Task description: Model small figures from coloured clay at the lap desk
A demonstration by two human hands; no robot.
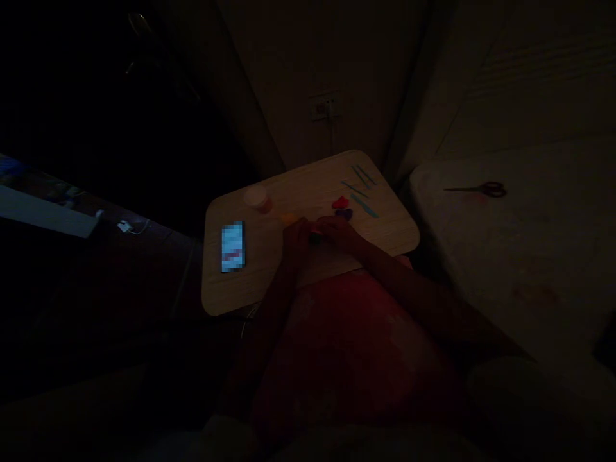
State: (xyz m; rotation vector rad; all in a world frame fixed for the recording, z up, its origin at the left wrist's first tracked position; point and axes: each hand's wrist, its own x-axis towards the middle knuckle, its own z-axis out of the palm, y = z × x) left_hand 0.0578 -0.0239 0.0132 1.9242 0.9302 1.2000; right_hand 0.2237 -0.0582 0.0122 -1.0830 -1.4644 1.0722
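Head view is dim: I see the left hand and right hand meeting around a small dark lump, mostly hidden by them. I can't tell how tight their grip is. Just beyond the lump lie a red piece and a purple piece, then teal sticks on the table.

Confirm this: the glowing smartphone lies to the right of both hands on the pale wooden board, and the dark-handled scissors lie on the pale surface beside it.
Wrong on one point: the head view shows the glowing smartphone to the left of both the left hand and the right hand, on the pale wooden board. The dark-handled scissors do lie on the pale surface beside it.
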